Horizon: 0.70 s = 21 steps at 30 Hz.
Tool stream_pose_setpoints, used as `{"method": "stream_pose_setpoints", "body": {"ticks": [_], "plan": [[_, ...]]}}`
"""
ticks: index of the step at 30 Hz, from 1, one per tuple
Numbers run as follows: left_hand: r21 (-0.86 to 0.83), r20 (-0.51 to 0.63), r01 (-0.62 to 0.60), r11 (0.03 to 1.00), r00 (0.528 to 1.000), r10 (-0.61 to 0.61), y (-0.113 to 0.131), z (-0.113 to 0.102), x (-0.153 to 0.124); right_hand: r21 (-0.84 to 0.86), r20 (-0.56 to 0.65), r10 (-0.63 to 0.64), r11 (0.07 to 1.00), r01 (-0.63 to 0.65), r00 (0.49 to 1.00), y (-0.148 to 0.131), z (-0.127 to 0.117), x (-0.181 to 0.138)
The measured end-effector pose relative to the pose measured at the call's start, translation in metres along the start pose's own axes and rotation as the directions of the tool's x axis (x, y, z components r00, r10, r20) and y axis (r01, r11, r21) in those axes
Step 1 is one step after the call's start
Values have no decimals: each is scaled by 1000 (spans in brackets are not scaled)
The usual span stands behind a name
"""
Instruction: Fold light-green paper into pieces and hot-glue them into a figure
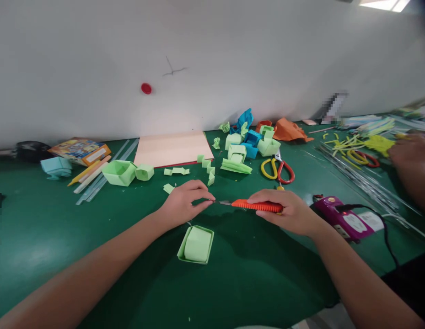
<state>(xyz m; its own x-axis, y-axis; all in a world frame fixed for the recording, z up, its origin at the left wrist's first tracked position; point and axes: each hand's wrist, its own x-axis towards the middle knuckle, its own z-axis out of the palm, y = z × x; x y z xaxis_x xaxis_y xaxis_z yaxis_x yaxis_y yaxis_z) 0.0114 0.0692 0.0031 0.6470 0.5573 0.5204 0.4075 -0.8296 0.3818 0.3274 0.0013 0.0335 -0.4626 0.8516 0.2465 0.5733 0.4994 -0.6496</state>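
Observation:
My right hand (286, 208) grips an orange ridged-handled craft knife (256, 206), its thin blade pointing left. Facing the blade tip, my left hand (187, 203) has its thumb and forefinger pinched together; a tiny dark bit shows at the fingertips, too small to name. Just below the left hand sits a light green folded paper box (196, 245) with a smaller paper piece inside it. Small folded green paper strips (177, 171) lie beyond the left hand. Scissors (278, 168) with one yellow and one red handle rest beyond the right hand.
Green and blue paper pieces (252, 138) are heaped near the wall. A pale board (174, 149) lies left of them; glue sticks (105, 180) are further left. A purple corded device (346, 218) stands at right, near another person's hand (409, 153).

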Motion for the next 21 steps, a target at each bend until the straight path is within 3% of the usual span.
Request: {"method": "stream_pose_setpoints", "body": {"ticks": [7,14,21], "plan": [[125,-77,-106,987,990,116,-2,-2,-1,52,12,31,998,-32,999,3,-2,-1],[142,-121,16,990,993,1,-6,-9,-2,81,93,155,983,-163,983,8,-6,-3],[169,-170,142,975,979,-113,-17,-12,-4,88,39,34,995,-38,999,2,0,-3]]}}
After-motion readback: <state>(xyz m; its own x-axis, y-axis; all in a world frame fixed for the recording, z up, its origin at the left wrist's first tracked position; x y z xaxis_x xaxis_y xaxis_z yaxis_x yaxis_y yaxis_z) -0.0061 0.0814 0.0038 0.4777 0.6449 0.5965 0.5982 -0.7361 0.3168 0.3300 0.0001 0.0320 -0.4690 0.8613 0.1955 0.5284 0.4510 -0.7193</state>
